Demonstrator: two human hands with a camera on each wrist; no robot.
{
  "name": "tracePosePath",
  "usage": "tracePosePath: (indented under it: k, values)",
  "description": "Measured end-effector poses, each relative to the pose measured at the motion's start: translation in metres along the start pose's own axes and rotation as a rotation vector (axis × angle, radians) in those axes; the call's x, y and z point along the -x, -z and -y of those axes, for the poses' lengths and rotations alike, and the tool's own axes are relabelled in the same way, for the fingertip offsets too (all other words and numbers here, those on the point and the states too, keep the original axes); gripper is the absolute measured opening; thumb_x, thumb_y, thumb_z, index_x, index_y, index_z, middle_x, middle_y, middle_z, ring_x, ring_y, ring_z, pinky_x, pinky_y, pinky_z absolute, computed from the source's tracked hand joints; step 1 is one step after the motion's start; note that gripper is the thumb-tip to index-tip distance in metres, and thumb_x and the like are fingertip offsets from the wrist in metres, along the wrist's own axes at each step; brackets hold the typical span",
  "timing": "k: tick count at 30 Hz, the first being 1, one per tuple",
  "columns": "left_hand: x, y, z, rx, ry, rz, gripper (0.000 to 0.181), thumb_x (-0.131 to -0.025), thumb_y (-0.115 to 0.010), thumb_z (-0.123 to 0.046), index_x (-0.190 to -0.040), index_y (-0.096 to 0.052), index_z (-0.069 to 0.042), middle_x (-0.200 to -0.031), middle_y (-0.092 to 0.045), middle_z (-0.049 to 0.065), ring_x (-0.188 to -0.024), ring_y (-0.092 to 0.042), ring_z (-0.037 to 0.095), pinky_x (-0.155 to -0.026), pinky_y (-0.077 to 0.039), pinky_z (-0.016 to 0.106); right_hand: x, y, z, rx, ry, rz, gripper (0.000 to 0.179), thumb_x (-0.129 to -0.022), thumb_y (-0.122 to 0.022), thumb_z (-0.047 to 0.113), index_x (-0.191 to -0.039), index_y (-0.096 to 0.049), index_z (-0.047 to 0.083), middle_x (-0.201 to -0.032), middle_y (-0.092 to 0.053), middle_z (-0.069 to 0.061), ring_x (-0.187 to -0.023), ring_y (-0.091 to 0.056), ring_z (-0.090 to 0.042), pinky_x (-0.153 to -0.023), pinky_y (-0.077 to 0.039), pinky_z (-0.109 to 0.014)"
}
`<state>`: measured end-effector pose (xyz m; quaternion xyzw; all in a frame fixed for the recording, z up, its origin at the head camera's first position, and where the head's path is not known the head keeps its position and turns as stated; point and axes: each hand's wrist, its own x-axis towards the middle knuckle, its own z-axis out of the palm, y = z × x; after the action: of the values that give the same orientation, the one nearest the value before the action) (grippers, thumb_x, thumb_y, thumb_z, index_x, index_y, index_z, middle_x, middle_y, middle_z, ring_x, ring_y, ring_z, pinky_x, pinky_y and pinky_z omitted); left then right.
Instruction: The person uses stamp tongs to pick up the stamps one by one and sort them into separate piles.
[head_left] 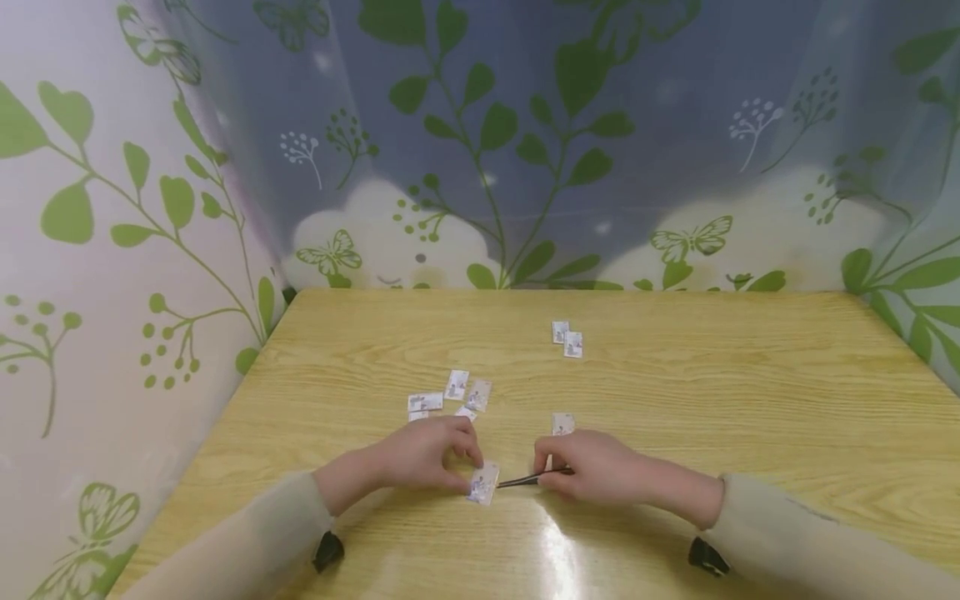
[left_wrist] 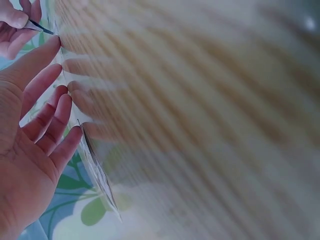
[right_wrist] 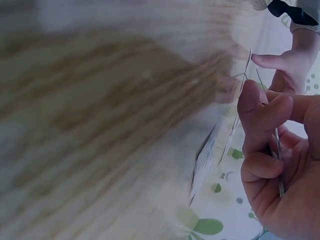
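Observation:
My left hand (head_left: 427, 452) rests on the table at the left edge of a small printed card (head_left: 484, 485), its thumb and index fingertips touching it. In the left wrist view the fingers of that left hand (left_wrist: 37, 115) look loosely extended. My right hand (head_left: 600, 468) grips a pair of thin dark tweezers (head_left: 517, 481), whose tips meet the card's right edge. The right wrist view shows the tweezers (right_wrist: 278, 150) running through the curled fingers of the right hand (right_wrist: 280, 150). Another printed card (head_left: 562, 423) lies just beyond the right hand, partly hidden by it.
Several small printed cards (head_left: 425, 402) lie loosely grouped beyond the left hand, some overlapping. Two more overlapping cards (head_left: 573, 345) lie farther back. The wooden table (head_left: 712, 375) meets a leaf-patterned curtain (head_left: 510, 167) at its back and left sides.

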<state>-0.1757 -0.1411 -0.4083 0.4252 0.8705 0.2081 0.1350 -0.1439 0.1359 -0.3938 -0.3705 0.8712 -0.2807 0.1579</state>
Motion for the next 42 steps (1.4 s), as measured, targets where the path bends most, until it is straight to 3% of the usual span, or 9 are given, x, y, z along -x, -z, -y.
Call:
tracePosePath:
  k: [9,14,19,27,42]
  values:
    - [-0.0006,0.0001,-0.0008,0.009,0.016,0.006,0.022,-0.078,-0.081,-0.029,-0.098,-0.073,-0.022,-0.1,-0.056,-0.016,-0.092,-0.055,0.006,-0.081,-0.046,0.024,-0.0068,-0.0033,0.0016,-0.01,-0.006,-0.017,0.004,-0.093,-0.065,0.016,-0.092,-0.061,0.014,-0.058,-0.054,0.014,-0.052,-0.045,0.0,-0.052,-0.039,-0.023]
    - [-0.0011,-0.0001,-0.001,0.007,0.012,0.007,0.023,-0.08,-0.08,-0.033,-0.099,-0.072,-0.022,-0.1,-0.056,-0.016,-0.092,-0.054,0.005,-0.082,-0.046,0.024,-0.0061,-0.0013,0.0013,-0.018,-0.039,-0.012,0.004,-0.094,-0.063,0.016,-0.091,-0.061,0.017,-0.058,-0.055,0.012,-0.05,-0.044,-0.001,-0.05,-0.038,-0.023]
    - [-0.0011,-0.0003,-0.0004,0.006,-0.02,-0.006,0.028,-0.076,-0.082,-0.035,-0.097,-0.072,-0.02,-0.099,-0.057,-0.015,-0.09,-0.055,0.006,-0.081,-0.046,0.024,-0.0016,0.0028,0.0013,-0.071,-0.081,0.013,0.006,-0.095,-0.062,0.016,-0.09,-0.06,0.018,-0.06,-0.057,0.009,-0.05,-0.046,-0.003,-0.049,-0.037,-0.023]
    - [-0.0015,0.0004,0.0015,0.011,-0.039,-0.011,0.029,-0.074,-0.084,-0.035,-0.096,-0.072,-0.02,-0.099,-0.058,-0.015,-0.088,-0.054,0.007,-0.08,-0.046,0.023,-0.0058,-0.0012,0.0022,-0.148,-0.056,0.022,0.004,-0.096,-0.06,0.013,-0.092,-0.06,0.014,-0.057,-0.057,0.005,-0.047,-0.041,-0.002,-0.046,-0.034,-0.02]
    - [-0.0007,0.0004,-0.002,-0.028,0.006,-0.005,0.026,-0.077,-0.081,-0.034,-0.098,-0.072,-0.021,-0.1,-0.057,-0.016,-0.09,-0.056,0.006,-0.079,-0.047,0.024,-0.0065,0.0017,0.0053,-0.146,-0.091,0.035,0.008,-0.095,-0.062,0.013,-0.088,-0.06,0.017,-0.059,-0.058,0.004,-0.047,-0.043,-0.003,-0.046,-0.033,-0.02]
